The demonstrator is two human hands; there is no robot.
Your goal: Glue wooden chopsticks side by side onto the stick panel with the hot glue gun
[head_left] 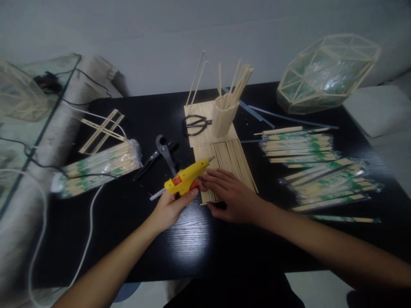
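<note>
My left hand (pixel 168 209) is wrapped round the handle of a yellow hot glue gun (pixel 184 177). A clear glue stick (pixel 157 195) sticks out of its back end, and its nozzle points up and right over a row of wooden sticks (pixel 234 164). My right hand (pixel 233 194) lies flat with fingers stretched out across the near left part of that row, its fingertips close to the gun. Behind the row is a flat stick panel (pixel 199 109), carrying black-handled scissors (pixel 196 125) and a stick-walled holder (pixel 223 119) with several loose sticks (pixel 239 85) upright in it.
Black-handled pliers (pixel 165 152) lie left of the glue gun. Packs of wrapped chopsticks lie at left (pixel 99 167) and right (pixel 298 147). A small stick frame (pixel 102 130) is at back left. A faceted see-through lantern-like frame (pixel 327 75) stands back right. A white cable (pixel 91 222) loops at left.
</note>
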